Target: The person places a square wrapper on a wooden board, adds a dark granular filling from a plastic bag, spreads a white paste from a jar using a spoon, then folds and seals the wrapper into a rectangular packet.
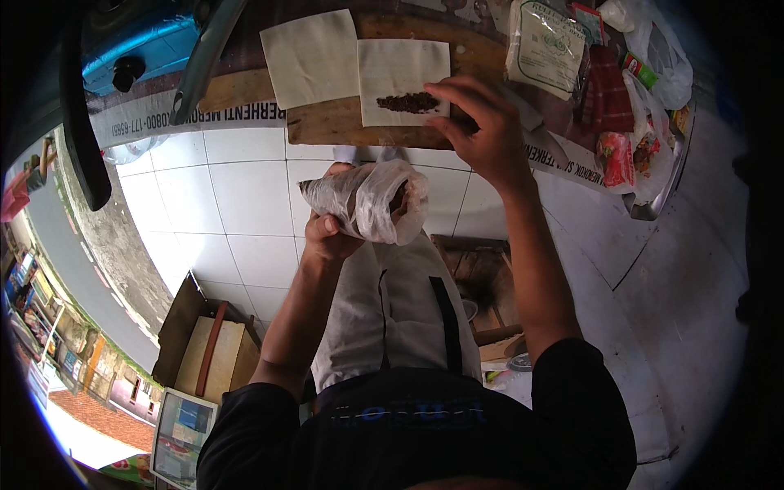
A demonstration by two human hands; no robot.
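Observation:
My left hand (pixel 328 230) is wrapped round a crinkled, whitish see-through plastic bag (pixel 367 200), held over my lap. Its open mouth faces right, with something brown inside. Over the board, my right hand (pixel 482 131) has thumb and forefinger apart at the right edge of a pale square sheet (pixel 406 61). On that sheet lies a short row of dark brown crumbly bits (pixel 408 102), close to the fingertips. A second pale square sheet (pixel 310 57) lies flat to its left, slightly turned.
Both sheets rest on a wooden board (pixel 327 131) at the table's near edge. To the right are a clear packet of pale squares (pixel 545 49), a dark red cloth (pixel 608 90) and plastic bags (pixel 661 61). A blue metal appliance (pixel 147 49) stands at far left.

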